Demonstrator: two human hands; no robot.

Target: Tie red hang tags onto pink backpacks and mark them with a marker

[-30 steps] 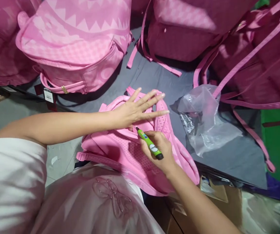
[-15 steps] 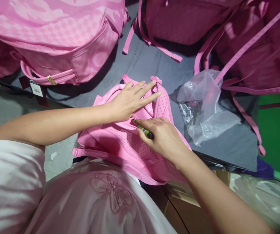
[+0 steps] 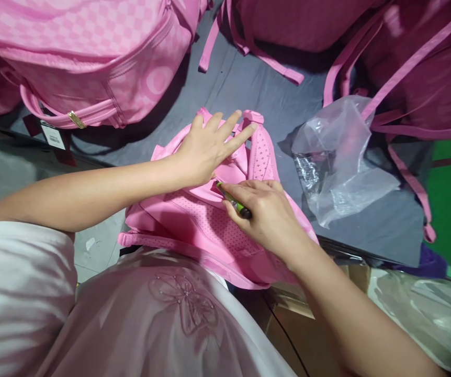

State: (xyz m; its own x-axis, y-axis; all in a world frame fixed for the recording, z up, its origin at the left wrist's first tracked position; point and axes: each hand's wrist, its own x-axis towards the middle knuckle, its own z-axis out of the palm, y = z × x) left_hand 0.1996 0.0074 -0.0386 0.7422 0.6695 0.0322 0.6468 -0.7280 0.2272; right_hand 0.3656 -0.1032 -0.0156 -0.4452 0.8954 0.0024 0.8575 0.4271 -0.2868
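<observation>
A pink backpack (image 3: pixel 210 225) with perforated padding lies between me and the table's near edge. My left hand (image 3: pixel 204 149) rests on its upper part, fingers spread and holding nothing. Just below and to the right, my right hand (image 3: pixel 267 214) is closed around a slim green-and-black tool (image 3: pixel 238 205). The tip of this tool points up-left at the pink fabric close to my left palm; its exact kind is not clear. One padded shoulder strap (image 3: pixel 262 157) stands up at the right of my left fingertips.
A large checkered pink backpack (image 3: pixel 92 63) with a white tag (image 3: pixel 53 136) stands at upper left. Darker pink bags (image 3: pixel 288 23) with dangling straps line the back. A crumpled clear plastic bag (image 3: pixel 343 157) lies on the grey table (image 3: pixel 225 78), right of my hands.
The view has shifted slightly, so the bags at the back sit higher in the picture. My left hand stays spread on the backpack, and my right hand keeps the tool near the same spot.
</observation>
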